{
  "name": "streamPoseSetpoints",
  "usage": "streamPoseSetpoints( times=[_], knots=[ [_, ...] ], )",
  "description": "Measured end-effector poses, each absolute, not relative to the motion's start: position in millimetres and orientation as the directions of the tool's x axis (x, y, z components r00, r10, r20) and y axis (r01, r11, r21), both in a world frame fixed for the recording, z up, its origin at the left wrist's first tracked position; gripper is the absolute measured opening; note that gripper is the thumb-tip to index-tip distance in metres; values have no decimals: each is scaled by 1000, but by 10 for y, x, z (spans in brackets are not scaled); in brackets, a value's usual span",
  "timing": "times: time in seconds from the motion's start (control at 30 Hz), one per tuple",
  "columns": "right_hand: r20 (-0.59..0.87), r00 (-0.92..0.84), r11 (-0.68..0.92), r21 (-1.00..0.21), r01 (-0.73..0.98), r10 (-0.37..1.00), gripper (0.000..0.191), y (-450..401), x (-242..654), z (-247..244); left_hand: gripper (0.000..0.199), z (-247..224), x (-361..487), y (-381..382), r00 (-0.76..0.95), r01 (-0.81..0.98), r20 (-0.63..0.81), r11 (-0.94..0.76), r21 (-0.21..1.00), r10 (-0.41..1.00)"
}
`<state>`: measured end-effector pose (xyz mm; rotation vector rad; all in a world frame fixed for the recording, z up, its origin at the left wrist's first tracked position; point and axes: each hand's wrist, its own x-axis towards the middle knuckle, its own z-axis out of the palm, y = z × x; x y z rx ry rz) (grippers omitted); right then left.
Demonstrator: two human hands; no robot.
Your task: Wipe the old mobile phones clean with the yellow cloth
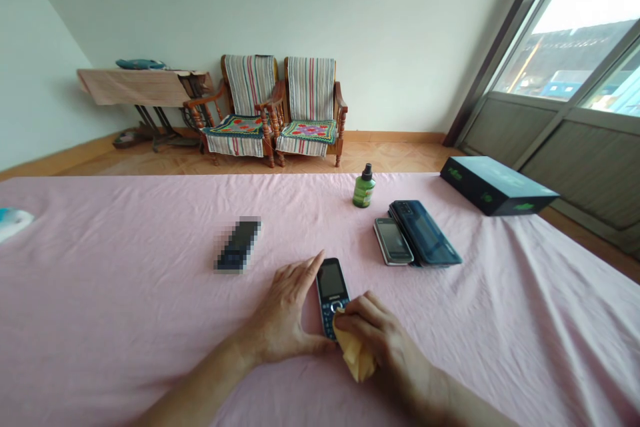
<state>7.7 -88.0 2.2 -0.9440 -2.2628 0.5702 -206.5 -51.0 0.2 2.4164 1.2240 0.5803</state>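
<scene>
A dark keypad phone [331, 280] lies face up on the pink cloth [150, 320], its screen toward the far side. My left hand [283, 310] grips it by its ends, fingertips at the top corner and thumb at the bottom edge. In my right hand [380, 330] a crumpled yellow cloth [356, 352] is pinched and pressed against the phone's keypad. The cloth and fingers hide the lower right keys.
A blurred-out dark device [239, 245] lies to the left. To the right are a small silver phone [394, 241] and a large dark blue smartphone [425, 233]. Behind them stand a green spray bottle [364, 188] and a black box [495, 183]. Two wooden chairs [310, 97] stand beyond.
</scene>
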Motion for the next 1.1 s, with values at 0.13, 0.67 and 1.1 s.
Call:
streamPoseSetpoints(
  times=[0.13,0.67,1.1],
  knots=[
    [382,-542,654,-561,508,749,17,-820,40,22,129,6,-2053,-507,532,674,201,-555,487,822],
    [439,-479,648,-570,506,760,23,-862,65,-54,126,-22,-2061,-509,524,666,225,-560,493,821],
    [409,-512,652,-541,531,755,20,-848,-75,-23,119,-11,-2042,-519,515,673,227,-554,490,827]
  ],
)
